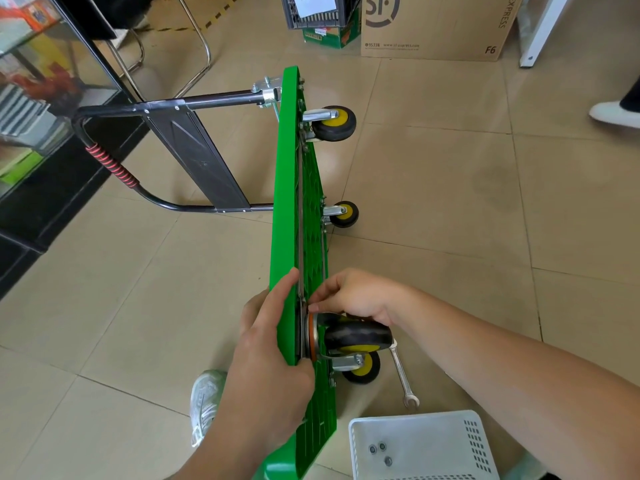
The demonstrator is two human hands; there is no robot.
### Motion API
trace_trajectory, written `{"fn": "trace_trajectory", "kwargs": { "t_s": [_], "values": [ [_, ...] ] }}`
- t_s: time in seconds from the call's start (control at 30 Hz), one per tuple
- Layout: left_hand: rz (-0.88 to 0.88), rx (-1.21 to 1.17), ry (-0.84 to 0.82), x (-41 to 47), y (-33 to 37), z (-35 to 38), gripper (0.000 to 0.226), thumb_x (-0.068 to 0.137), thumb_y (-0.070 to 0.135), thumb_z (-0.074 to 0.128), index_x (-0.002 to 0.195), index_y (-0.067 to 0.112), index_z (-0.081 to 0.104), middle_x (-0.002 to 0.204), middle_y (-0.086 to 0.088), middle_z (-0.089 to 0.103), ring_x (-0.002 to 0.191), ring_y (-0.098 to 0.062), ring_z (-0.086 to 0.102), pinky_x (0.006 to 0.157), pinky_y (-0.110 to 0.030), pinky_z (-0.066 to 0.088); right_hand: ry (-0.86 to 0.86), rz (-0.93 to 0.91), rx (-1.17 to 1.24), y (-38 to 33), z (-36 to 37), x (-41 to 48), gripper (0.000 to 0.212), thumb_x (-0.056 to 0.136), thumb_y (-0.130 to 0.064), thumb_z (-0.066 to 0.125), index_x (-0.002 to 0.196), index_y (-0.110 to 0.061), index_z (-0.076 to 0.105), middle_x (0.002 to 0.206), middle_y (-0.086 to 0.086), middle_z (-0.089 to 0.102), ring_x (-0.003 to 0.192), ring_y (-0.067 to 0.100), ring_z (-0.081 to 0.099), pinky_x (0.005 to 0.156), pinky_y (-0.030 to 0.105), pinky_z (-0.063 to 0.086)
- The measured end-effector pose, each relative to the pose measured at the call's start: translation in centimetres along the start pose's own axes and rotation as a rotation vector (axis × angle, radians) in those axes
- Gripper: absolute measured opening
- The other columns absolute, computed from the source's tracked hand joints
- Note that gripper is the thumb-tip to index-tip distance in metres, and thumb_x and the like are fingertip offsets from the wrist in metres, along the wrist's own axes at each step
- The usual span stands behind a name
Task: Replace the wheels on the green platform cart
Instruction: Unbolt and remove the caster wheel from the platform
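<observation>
On the floor (450,202), green cart (289,202) edgewise

Green cart (289,209), black-and-yellow wheels (335,123), red-striped handle (110,166)

Bare left hand (273,344) and right hand (353,294), white laced mesh sneaker (206,407)

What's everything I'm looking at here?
green plastic platform cart: one, green, standing on edge, centre
black rubber wheels with yellow hubs: four, on cart's underside
black metal handle: one, red-wrapped, left of cart
silver wrench: one, floor beside near wheels
white plastic basket: one, bottom right
small metal nuts: three, grey, inside basket
brown cardboard box: one, top
left hand: one, grips cart's edge
right hand: one, fingertips at near wheel's mount
</observation>
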State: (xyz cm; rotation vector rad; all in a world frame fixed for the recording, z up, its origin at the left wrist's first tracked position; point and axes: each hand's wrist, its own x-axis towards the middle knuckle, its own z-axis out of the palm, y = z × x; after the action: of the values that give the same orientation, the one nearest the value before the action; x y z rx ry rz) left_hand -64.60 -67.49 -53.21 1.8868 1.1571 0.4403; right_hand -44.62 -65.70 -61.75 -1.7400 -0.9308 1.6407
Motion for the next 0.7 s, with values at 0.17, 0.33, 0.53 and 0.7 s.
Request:
{"fn": "trace_trajectory", "kwargs": {
  "t_s": [0.17,0.33,0.53,0.7],
  "values": [
    [-0.009,0.004,-0.004,-0.01,0.05,-0.05,0.112,0.073,-0.016,0.070,0.143,0.065,0.037,0.129,0.041,0.035,0.115,0.024,0.045,0.086,0.006,0.038,0.024,0.040,0.048,-0.18,0.08,-0.52,0.046,0.084,-0.053,0.076,0.103,-0.011,0.078,0.105,0.012,0.076,0.102,0.031,0.071,0.097,0.048,0.057],
    [-0.006,-0.003,0.004,-0.02,0.18,-0.06,0.112,0.073,-0.016,0.070,0.137,0.070,0.037,0.128,0.038,0.037,0.114,0.022,0.048,0.084,0.003,0.042,0.028,0.025,-0.168,-0.41,0.04,-0.37,0.047,0.087,-0.059,0.070,0.066,-0.018,0.075,0.067,0.001,0.069,0.069,0.019,0.064,0.071,0.030,0.052],
    [0.004,-0.002,0.003,-0.01,0.26,-0.07,0.111,0.073,-0.015,0.071,0.134,0.070,0.037,0.128,0.040,0.037,0.113,0.024,0.047,0.085,0.004,0.040,0.041,-0.017,-0.206,-0.25,-0.23,-0.23,0.030,0.081,-0.054,0.079,0.077,-0.024,0.080,0.067,-0.012,0.073,0.071,0.009,0.067,0.070,0.026,0.053],
    [0.005,0.007,0.007,0.02,0.24,-0.07,0.112,0.072,-0.015,0.071,0.134,0.072,0.036,0.127,0.042,0.037,0.114,0.024,0.046,0.085,0.005,0.039,0.029,-0.033,-0.134,0.04,-0.40,0.17,0.022,0.077,-0.047,0.085,0.081,-0.026,0.082,0.078,-0.009,0.078,0.080,0.011,0.071,0.075,0.027,0.057]
  ]
}}
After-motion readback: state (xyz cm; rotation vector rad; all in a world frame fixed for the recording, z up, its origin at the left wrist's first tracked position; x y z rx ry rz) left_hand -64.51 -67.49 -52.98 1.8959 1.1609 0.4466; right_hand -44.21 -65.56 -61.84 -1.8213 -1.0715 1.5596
